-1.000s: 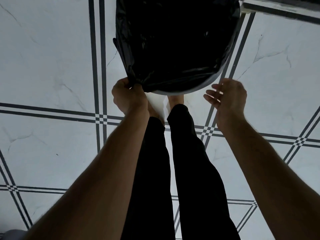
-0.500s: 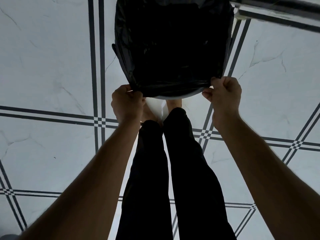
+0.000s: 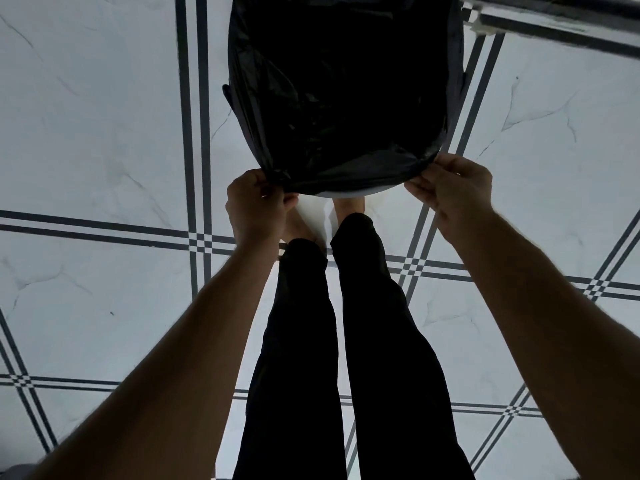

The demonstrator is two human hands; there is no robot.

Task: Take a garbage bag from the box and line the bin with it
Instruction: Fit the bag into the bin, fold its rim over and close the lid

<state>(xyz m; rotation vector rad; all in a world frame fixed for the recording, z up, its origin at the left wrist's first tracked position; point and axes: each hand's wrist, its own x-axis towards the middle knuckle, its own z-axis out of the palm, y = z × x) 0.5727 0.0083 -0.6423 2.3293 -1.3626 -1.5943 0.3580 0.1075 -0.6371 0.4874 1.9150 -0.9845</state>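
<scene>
A black garbage bag [image 3: 343, 91] is spread over the mouth of a bin at the top centre. Only a thin white strip of the bin's rim [image 3: 349, 193] shows under the bag's near edge. My left hand [image 3: 256, 206] grips the bag's folded edge at the near left of the rim. My right hand [image 3: 453, 187] pinches the bag's edge at the near right of the rim. The box of bags is out of view.
The floor [image 3: 104, 133] is white marble tile with dark double lines. My legs in black trousers [image 3: 346, 341] and bare feet stand just in front of the bin. A dark frame or ledge [image 3: 561, 19] crosses the top right corner.
One second ago my right hand was open beside the bin; it has since closed on the bag's edge. Both hands have drawn the bag's edge lower over the near rim.
</scene>
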